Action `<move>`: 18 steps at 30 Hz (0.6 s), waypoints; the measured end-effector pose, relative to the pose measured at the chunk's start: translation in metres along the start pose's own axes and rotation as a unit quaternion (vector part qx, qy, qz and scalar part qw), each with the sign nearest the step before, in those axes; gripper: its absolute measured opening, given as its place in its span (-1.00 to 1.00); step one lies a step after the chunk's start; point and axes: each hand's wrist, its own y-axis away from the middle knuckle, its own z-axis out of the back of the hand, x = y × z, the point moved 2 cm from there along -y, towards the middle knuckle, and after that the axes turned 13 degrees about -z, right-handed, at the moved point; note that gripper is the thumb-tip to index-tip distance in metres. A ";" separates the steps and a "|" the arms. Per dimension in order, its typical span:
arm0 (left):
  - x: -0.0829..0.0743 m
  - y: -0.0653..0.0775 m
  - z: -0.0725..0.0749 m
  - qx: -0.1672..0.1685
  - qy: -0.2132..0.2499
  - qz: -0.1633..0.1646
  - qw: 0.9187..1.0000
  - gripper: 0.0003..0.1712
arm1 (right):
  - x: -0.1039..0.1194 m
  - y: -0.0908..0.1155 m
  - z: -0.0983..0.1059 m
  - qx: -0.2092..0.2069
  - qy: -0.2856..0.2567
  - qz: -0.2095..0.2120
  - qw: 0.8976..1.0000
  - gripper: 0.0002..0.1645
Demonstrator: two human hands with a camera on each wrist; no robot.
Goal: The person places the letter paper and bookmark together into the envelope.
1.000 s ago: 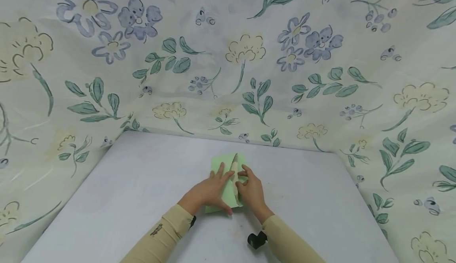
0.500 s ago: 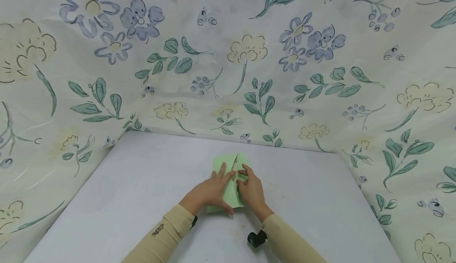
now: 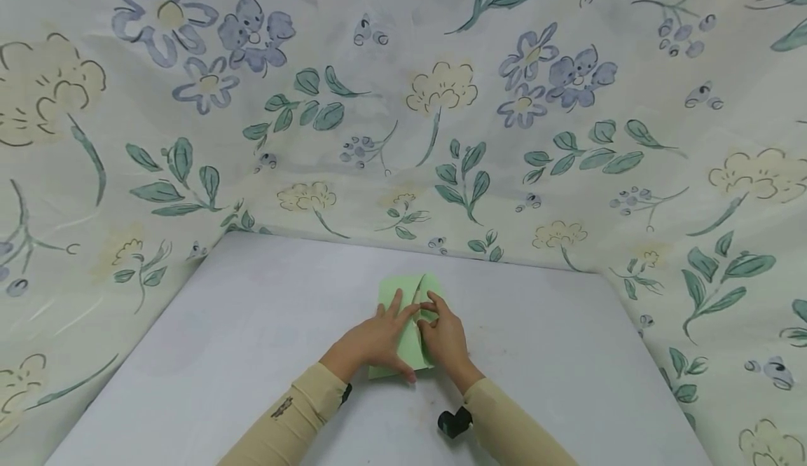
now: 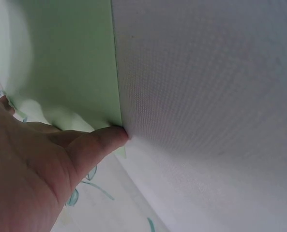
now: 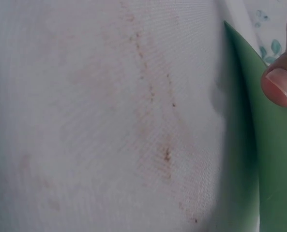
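Note:
A light green sheet of folded paper (image 3: 410,347) lies on the white table, with a narrow slit running lengthwise near its right side. Across its left part my left hand (image 3: 375,340) rests with fingers spread; in the left wrist view its thumb (image 4: 102,142) touches the lower edge of the green paper (image 4: 70,58). My right hand (image 3: 446,336) pinches the right-hand flap beside the slit, its fingers bent. The right wrist view shows the thumb (image 5: 281,82) on the edge of the raised, curved green paper (image 5: 279,154); the other fingertips are mostly hidden.
The white table (image 3: 265,298) bears faint brownish marks (image 5: 167,154). A flower-printed sheet (image 3: 378,122) hangs behind it and along both sides. A black device (image 3: 454,424) sits at the right wrist.
The right flap has moved left, so the pale strip between the two flaps has narrowed to a thin slit. My left hand has stayed on the paper.

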 end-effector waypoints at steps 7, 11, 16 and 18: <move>-0.003 0.001 0.001 0.009 0.003 0.006 1.000 0.50 | -0.002 0.001 0.000 0.003 -0.003 0.003 1.000 -0.31; -0.004 0.002 0.002 0.009 -0.002 0.010 1.000 0.50 | -0.002 0.002 0.001 -0.002 -0.006 0.001 1.000 -0.31; -0.002 0.003 0.003 0.012 -0.012 0.014 1.000 0.50 | -0.005 0.001 0.004 -0.023 -0.014 -0.006 1.000 -0.33; -0.001 0.002 0.003 0.012 -0.016 0.015 1.000 0.50 | -0.008 0.000 0.006 -0.031 -0.019 -0.011 0.999 -0.34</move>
